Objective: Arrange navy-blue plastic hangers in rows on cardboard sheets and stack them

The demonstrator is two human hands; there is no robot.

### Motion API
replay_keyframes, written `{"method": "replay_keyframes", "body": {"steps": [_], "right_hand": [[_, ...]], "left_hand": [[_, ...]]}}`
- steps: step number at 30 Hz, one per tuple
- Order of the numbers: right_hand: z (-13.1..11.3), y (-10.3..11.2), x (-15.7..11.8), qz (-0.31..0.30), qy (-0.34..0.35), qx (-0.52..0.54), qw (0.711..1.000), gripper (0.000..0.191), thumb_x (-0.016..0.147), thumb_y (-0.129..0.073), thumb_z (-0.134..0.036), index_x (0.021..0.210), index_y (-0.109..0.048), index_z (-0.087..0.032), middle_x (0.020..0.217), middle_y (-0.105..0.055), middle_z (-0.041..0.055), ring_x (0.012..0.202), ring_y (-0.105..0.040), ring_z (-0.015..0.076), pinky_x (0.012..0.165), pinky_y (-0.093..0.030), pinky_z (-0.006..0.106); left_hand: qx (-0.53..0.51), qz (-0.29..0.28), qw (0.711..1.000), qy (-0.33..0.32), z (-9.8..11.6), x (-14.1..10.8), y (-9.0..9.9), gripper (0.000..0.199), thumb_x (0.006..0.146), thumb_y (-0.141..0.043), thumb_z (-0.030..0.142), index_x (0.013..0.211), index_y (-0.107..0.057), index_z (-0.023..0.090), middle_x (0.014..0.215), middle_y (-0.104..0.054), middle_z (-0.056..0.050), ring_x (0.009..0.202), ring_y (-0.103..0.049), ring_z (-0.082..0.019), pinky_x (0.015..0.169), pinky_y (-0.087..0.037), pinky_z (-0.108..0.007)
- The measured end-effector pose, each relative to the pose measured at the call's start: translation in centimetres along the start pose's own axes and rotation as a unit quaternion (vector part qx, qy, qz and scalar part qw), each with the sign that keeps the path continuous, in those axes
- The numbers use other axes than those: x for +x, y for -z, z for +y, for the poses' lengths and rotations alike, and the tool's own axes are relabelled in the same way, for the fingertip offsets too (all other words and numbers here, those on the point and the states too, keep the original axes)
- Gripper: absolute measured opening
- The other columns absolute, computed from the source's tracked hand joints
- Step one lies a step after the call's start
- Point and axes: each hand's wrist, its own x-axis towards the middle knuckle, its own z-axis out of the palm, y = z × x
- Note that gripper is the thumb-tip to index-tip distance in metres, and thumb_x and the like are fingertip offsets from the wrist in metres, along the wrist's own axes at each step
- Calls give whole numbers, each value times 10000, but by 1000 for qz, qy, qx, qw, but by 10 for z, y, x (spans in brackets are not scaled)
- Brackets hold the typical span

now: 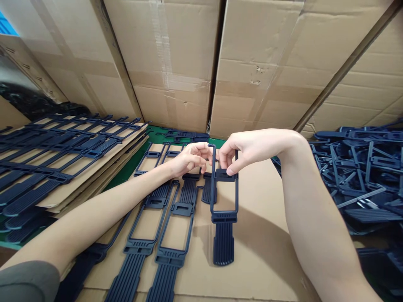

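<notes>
Your left hand (pixel 189 158) and right hand (pixel 244 151) both pinch the top of one dark plastic frame (pixel 224 197) with closed fingers, holding it up over the cardboard sheet (pixel 261 243), beside the other frames (pixel 163 226) lying there.

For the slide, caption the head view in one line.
Both hands, left hand and right hand, hold a dark plastic frame above a cardboard sheet lined with matching frames.

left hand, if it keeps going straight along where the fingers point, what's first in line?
The left hand points right, toward the dark plastic frame held upright by the right hand. It meets that frame's top first; its fingertips look already on it, though depth is unclear.
</notes>
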Motion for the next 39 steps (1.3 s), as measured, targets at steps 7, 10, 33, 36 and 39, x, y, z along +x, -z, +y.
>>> {"method": "replay_keyframes", "body": {"steps": [7,10,33,36,39], "right_hand": [[6,-4,12,-26,-3,9,1000,163,742,-619,-281,836,-715,-189,819,-709,10,755,-618,160,643,-439,240],[-1,-10,24,-50,-20,-21,998,198,725,-636,-293,843,-729,-163,810,-705,18,737,-607,162,609,-413,240],[5,-46,43,-98,-49,-52,993,193,750,-634,-297,852,-737,-170,853,-717,16,750,-614,156,570,-394,241],[0,-46,42,-82,-73,-69,992,158,743,-643,-287,820,-726,-177,829,-713,11,730,-607,156,540,-375,244],[-5,-46,40,-77,-90,-83,989,135,733,-635,-259,797,-718,-173,788,-712,7,691,-595,150,523,-356,248]], "left_hand": [[420,-99,887,-161,-6,0,-2,106,835,-577,193,899,-661,183,1050,-633,-99,1077,-544,-254,981,-412,-422],[435,-139,871,-180,-8,-2,-2,144,876,-573,256,961,-665,185,1063,-635,-117,1084,-554,-258,962,-437,-403],[513,-74,847,-116,-17,1,4,287,930,-432,172,1113,-653,172,1362,-517,-109,1250,-484,-245,1047,-381,-414],[511,-79,848,-115,-17,1,4,282,927,-436,169,1100,-659,162,1358,-517,-116,1252,-480,-249,1041,-384,-414],[506,-83,851,-110,-16,1,4,291,923,-443,170,1126,-652,173,1366,-510,-107,1262,-470,-248,1051,-371,-416]]}}
